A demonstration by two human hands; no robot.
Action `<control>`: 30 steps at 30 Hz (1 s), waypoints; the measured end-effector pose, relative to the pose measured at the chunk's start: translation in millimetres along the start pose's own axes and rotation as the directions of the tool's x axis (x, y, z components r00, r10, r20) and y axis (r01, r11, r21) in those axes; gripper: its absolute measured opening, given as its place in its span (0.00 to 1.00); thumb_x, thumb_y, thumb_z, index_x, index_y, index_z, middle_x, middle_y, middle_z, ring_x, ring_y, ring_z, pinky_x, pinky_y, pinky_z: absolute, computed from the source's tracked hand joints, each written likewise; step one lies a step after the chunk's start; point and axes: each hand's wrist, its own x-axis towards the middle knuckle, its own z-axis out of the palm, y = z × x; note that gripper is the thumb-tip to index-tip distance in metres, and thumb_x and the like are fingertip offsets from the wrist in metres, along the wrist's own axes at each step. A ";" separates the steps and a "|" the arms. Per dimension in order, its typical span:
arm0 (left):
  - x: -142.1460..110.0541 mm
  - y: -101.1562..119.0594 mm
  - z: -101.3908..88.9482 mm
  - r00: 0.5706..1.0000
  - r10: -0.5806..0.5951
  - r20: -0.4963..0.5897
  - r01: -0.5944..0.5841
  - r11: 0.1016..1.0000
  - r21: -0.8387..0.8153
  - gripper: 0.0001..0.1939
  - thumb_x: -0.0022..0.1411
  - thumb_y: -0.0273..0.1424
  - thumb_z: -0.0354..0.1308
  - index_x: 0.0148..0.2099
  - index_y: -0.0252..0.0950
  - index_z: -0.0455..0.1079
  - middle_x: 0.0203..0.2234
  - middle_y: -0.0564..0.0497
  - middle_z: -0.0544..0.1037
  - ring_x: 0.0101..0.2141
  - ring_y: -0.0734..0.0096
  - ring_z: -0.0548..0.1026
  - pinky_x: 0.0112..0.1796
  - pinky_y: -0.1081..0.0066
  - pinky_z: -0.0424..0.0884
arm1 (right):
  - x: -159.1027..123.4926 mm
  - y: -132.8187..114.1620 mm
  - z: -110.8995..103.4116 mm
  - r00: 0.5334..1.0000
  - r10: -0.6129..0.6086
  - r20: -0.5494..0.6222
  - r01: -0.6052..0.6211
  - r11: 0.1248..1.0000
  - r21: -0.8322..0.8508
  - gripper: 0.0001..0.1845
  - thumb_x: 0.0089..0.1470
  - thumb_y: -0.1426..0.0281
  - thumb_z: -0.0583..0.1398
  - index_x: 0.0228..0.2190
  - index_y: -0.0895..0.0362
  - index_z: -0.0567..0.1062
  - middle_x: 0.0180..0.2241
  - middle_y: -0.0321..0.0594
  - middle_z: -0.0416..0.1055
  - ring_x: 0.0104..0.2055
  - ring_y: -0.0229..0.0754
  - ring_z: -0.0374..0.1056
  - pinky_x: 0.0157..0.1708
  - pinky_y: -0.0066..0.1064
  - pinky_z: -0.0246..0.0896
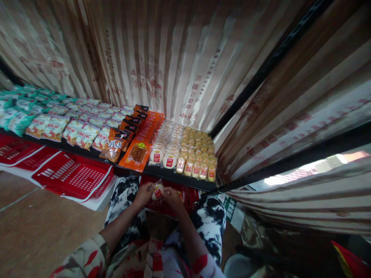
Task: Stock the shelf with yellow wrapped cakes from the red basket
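Note:
Between my two hands, above my knees, is a round white rice cracker in a clear wrapper with a red label (157, 192). My left hand (146, 194) pinches its left side, and my right hand (171, 196) grips its right side. Just beyond, on a low black shelf (185, 180), stand rows of the same round wrapped crackers (169, 160). To their right are rows of small yellow wrapped pastries (196, 168) with red labels. An orange snack packet (138, 148) lies flat to the left of the crackers.
Left along the shelf are orange-black snack bags (114, 143), white snack bags (79, 133) and teal bags (20, 121). Red plastic baskets (74, 173) sit below the shelf edge. A pleated printed curtain (174, 58) hangs behind, and a black metal post (243, 112) slants at the right.

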 end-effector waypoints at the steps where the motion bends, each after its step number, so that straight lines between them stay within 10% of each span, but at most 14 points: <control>1: 0.2 1.1 -2.6 1.000 0.019 0.007 -0.019 1.000 -0.014 0.14 0.62 0.35 0.46 0.39 0.35 0.71 0.32 0.52 0.78 0.34 0.72 0.74 0.36 0.76 0.67 | -1.0 -1.8 -1.4 1.000 -0.005 0.006 0.005 1.000 -0.013 0.04 0.37 0.68 0.60 0.21 0.54 0.75 0.17 0.32 0.69 0.22 0.39 0.64 0.25 0.28 0.58; 11: 4.6 20.2 -34.5 0.966 0.236 0.103 -0.238 0.971 0.009 0.14 0.60 0.33 0.47 0.39 0.35 0.72 0.35 0.50 0.78 0.38 0.70 0.73 0.40 0.75 0.66 | -5.3 -14.3 -5.8 0.997 -0.072 0.021 0.072 0.997 -0.014 0.10 0.37 0.65 0.62 0.26 0.55 0.75 0.28 0.38 0.76 0.33 0.45 0.70 0.33 0.33 0.62; 18: 10.9 38.7 -50.3 0.957 0.278 0.078 -0.278 0.960 -0.006 0.12 0.59 0.31 0.49 0.40 0.36 0.72 0.36 0.51 0.78 0.38 0.71 0.73 0.40 0.75 0.67 | -15.8 -41.8 2.0 0.991 -0.029 0.131 0.000 0.977 0.215 0.15 0.37 0.62 0.61 0.30 0.56 0.72 0.23 0.34 0.72 0.23 0.39 0.66 0.22 0.28 0.58; 24: 13.6 48.6 -56.1 0.957 0.231 -0.174 -0.248 0.965 -0.084 0.21 0.58 0.32 0.52 0.54 0.33 0.63 0.39 0.48 0.75 0.37 0.70 0.74 0.39 0.72 0.70 | -6.6 -62.6 10.9 0.996 -0.087 0.021 0.075 0.941 0.330 0.17 0.38 0.60 0.62 0.30 0.58 0.71 0.23 0.33 0.69 0.21 0.36 0.66 0.19 0.24 0.57; 30: 6.4 45.6 -42.0 0.770 0.368 -0.521 -0.333 0.928 0.164 0.20 0.63 0.31 0.48 0.57 0.32 0.59 0.51 0.40 0.66 0.50 0.62 0.67 0.49 0.61 0.67 | 5.6 -85.6 20.0 0.984 -0.158 -0.087 0.177 0.939 0.294 0.17 0.41 0.58 0.60 0.30 0.58 0.71 0.26 0.35 0.71 0.23 0.36 0.67 0.21 0.25 0.62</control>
